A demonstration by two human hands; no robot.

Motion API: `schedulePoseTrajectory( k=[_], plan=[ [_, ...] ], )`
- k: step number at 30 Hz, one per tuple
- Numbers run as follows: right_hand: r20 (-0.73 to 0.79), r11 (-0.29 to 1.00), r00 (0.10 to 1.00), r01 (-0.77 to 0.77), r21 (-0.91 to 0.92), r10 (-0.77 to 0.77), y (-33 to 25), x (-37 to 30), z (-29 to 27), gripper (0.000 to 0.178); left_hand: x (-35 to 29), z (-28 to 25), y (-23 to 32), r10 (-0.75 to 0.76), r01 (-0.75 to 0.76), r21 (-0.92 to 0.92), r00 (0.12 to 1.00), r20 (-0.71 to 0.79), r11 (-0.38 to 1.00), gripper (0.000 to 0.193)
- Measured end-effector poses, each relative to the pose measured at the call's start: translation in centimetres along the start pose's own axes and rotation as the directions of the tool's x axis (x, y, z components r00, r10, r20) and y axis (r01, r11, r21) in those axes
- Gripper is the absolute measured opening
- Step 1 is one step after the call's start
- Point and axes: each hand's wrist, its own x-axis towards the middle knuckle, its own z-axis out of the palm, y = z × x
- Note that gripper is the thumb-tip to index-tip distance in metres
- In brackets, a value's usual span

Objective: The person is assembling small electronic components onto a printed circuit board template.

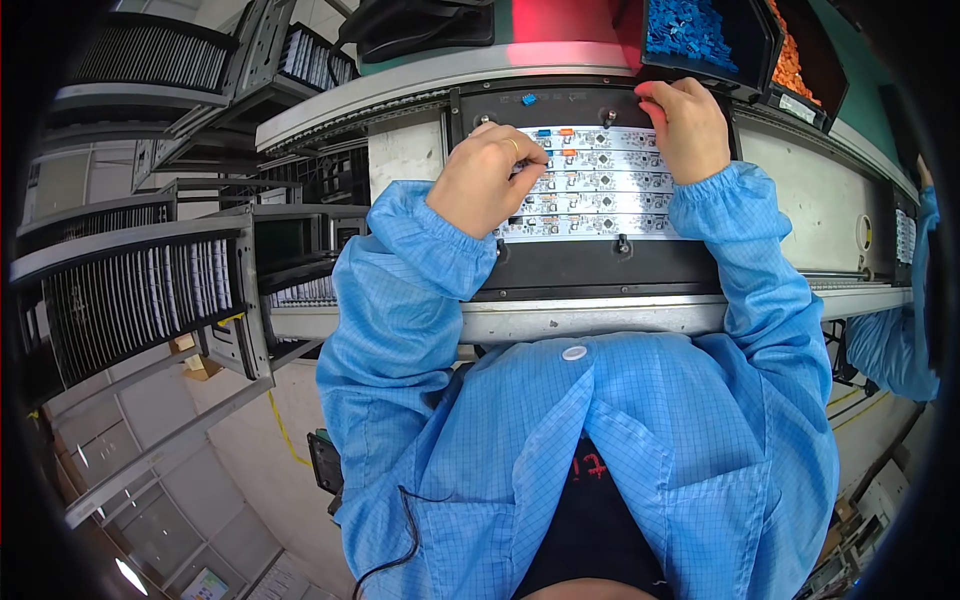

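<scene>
A white circuit board panel (600,203), split into several strips, lies in a black carrier frame (590,272) in front of me. On its top strip sit a blue component (544,133) and an orange component (567,132); another orange one (570,153) is on the strip below. My left hand (482,180) reaches over the panel's left side, thumb and forefinger pinched beside that second strip. Whatever is in the pinch is hidden. Above the panel's upper right, my right hand (688,130) has its fingers closed at the frame's edge, and their contents cannot be made out.
Beyond the frame stand a black bin of blue components (688,35) and one of orange components (795,60). A loose blue piece (529,99) lies on the frame. Metal rails (560,322) run in front and behind. Racks of boards (150,310) stand left; another person's sleeve (893,350) shows right.
</scene>
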Motion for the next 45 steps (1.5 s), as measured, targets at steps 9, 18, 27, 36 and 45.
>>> schedulePoseTrajectory(
  k=[9, 18, 27, 36, 45],
  plan=[
    [0.05, 0.906, 0.982, -0.19, 0.378, 0.184, 0.1, 0.1, -1.7, 0.018, 0.1, 0.7, 0.4, 0.11, -0.112, 0.092, 0.994, 0.026, 0.989, 0.01],
    [-0.035, 0.887, 0.99, -0.104, 0.451, 0.134, 0.1, -1.0, -5.9, 0.02, 0.2, 0.8, 1.1, 0.089, -0.093, 0.102, 0.995, 0.044, 0.99, 0.011],
    [0.012, 0.867, 0.99, -0.128, 0.481, 0.14, -0.2, -2.4, -7.2, 0.019, 0.1, 1.2, 1.3, 0.186, -0.187, 0.206, 0.982, 0.024, 0.961, 0.013],
    [0.193, 0.714, 0.975, -0.211, 0.667, 0.109, -3.1, -3.3, -7.4, 0.017, 1.0, -0.2, 0.7, 0.028, -0.038, 0.079, 0.991, 0.134, 0.996, 0.01],
    [0.231, 0.811, 0.967, -0.051, 0.583, -0.106, -5.8, -2.5, -2.6, 0.015, 5.5, 1.3, -2.4, -0.028, 0.058, 0.338, 0.995, -0.094, 0.939, 0.014]
  ],
)
